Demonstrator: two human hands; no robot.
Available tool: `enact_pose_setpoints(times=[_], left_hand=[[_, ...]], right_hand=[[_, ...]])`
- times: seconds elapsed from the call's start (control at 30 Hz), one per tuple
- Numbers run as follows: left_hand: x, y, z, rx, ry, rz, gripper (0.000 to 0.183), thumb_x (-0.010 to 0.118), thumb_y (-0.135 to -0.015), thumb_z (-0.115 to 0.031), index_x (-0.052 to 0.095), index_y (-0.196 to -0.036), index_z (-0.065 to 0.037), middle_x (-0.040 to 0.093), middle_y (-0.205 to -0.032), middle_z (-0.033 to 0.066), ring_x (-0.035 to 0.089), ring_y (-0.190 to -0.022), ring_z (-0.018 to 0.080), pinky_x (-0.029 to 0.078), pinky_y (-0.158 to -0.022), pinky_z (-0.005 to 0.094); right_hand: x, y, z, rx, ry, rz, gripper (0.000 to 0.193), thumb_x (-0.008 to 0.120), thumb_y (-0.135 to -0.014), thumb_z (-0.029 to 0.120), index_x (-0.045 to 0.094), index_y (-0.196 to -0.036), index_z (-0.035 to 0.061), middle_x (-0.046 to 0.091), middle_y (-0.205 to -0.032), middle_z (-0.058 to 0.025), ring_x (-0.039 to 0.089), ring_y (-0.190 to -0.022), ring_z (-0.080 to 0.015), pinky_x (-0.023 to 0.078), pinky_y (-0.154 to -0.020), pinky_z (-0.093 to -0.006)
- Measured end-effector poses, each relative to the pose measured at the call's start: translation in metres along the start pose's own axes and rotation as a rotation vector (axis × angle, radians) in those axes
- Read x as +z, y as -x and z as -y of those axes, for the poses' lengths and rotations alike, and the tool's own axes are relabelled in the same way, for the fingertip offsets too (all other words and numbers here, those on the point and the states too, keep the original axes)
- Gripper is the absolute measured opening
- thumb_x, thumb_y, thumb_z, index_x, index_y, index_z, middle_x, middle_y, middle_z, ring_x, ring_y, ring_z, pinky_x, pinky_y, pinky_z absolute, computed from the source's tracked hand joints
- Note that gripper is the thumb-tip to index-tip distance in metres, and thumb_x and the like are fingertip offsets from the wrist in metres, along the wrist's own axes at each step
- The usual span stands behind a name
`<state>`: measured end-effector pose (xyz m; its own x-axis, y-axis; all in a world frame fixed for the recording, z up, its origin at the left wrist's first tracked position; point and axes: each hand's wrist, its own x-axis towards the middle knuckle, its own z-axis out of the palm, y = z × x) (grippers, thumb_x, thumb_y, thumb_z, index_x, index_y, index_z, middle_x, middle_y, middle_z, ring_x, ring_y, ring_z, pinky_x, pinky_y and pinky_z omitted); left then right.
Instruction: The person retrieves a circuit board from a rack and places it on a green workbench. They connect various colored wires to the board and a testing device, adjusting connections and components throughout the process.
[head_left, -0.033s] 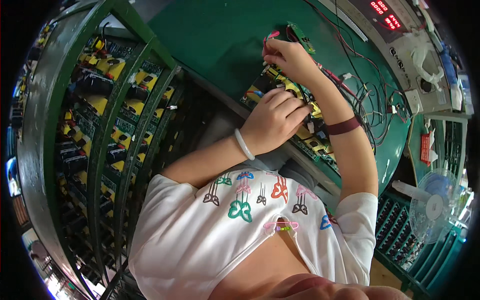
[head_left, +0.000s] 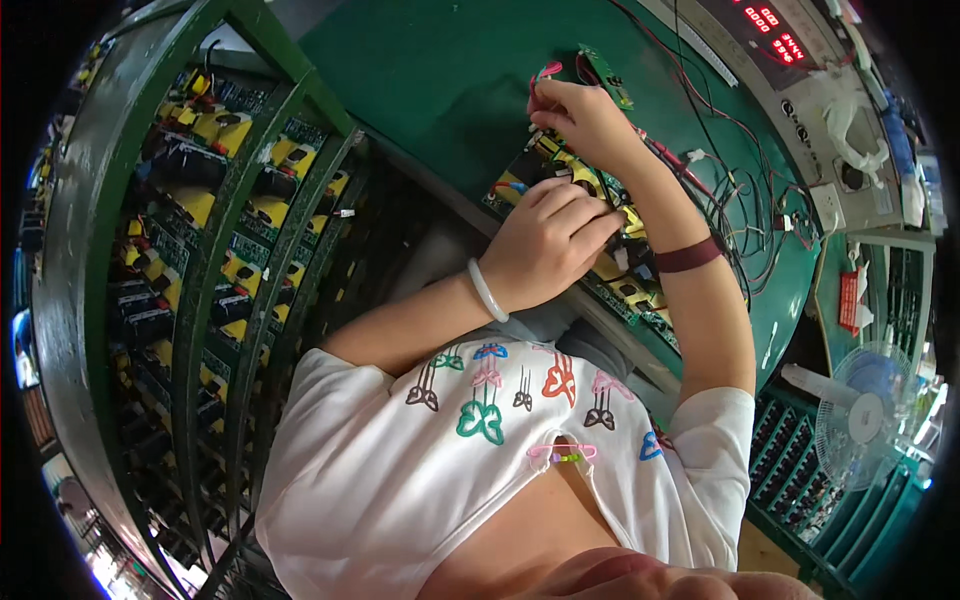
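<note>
A long green circuit board (head_left: 632,290) with yellow and black components lies along the near edge of the green bench. My left hand (head_left: 555,240), with a white bangle at its wrist, rests over the middle of the board. Its fingers are curled together at the components, and what they grip is hidden. Past the board's far end, my right hand (head_left: 580,115) pinches a pink-red lead (head_left: 546,72), whose tip my fingers cover. Blue and red wires (head_left: 512,187) stick out beside my left hand. A small green circuit board (head_left: 604,78) lies just beyond my right hand.
A green metal rack (head_left: 240,150) packed with similar boards stands at the left. Tangled black and red cables (head_left: 760,215) spread over the right of the bench. An instrument with red digits (head_left: 775,35) sits at the far right. A white fan (head_left: 862,415) stands at the lower right.
The red digits on the instrument differ slightly. My hands have not visibly moved.
</note>
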<state>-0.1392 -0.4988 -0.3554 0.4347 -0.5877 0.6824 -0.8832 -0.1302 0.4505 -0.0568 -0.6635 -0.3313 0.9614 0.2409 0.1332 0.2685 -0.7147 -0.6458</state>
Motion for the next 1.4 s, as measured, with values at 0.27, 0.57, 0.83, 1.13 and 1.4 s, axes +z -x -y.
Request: enact_pose_setpoints(times=[0.27,0.57,0.83,1.13,1.4], left_hand=[[-0.028,0.013,0.022,-0.198,0.029,-0.227,0.028,0.065,-0.087,-0.006,0.063,-0.114,-0.002,0.063,-0.114,0.0149,0.060,-0.103,0.0340,0.048,-0.090,0.0427],[-0.023,0.030,0.059,-0.391,0.226,-0.235,0.024,0.052,-0.099,-0.012,0.051,-0.119,0.002,0.062,-0.117,0.0197,0.057,-0.106,0.0383,0.044,-0.095,0.0451],[-0.017,0.031,0.065,-0.497,0.393,-0.120,0.025,0.048,-0.103,-0.007,0.047,-0.125,0.005,0.061,-0.128,0.0198,0.059,-0.120,0.0266,0.043,-0.103,0.0363],[-0.019,0.024,0.065,-0.462,0.579,-0.171,0.023,0.053,-0.098,-0.006,0.051,-0.119,0.003,0.061,-0.115,0.0180,0.060,-0.111,0.0311,0.045,-0.099,0.0397],[-0.021,0.027,0.059,-0.473,0.580,-0.025,0.029,0.046,-0.103,-0.009,0.047,-0.128,0.004,0.060,-0.127,0.0178,0.058,-0.122,0.0258,0.042,-0.106,0.0361]], right_hand=[[-0.004,0.001,-0.009,-0.159,0.064,0.051,0.010,0.067,-0.085,0.002,0.063,-0.094,-0.0004,0.069,-0.085,-0.0142,0.069,-0.080,-0.0311,0.053,-0.072,-0.0370],[0.000,0.001,-0.007,-0.128,0.197,-0.019,0.015,0.074,-0.082,0.012,0.069,-0.090,0.0012,0.072,-0.081,-0.0122,0.070,-0.075,-0.0325,0.054,-0.070,-0.0416],[-0.004,0.005,-0.006,-0.043,0.112,-0.022,0.014,0.075,-0.081,0.012,0.070,-0.088,0.0017,0.073,-0.082,-0.0134,0.071,-0.076,-0.0301,0.056,-0.070,-0.0374],[-0.011,-0.002,-0.012,0.027,-0.015,0.108,0.015,0.077,-0.080,0.011,0.069,-0.088,0.0003,0.074,-0.085,-0.0111,0.073,-0.080,-0.0231,0.056,-0.074,-0.0349],[-0.008,0.000,-0.014,0.037,-0.006,0.025,0.021,0.079,-0.078,0.009,0.064,-0.088,-0.0002,0.071,-0.080,-0.0113,0.071,-0.077,-0.0233,0.055,-0.072,-0.0342]])
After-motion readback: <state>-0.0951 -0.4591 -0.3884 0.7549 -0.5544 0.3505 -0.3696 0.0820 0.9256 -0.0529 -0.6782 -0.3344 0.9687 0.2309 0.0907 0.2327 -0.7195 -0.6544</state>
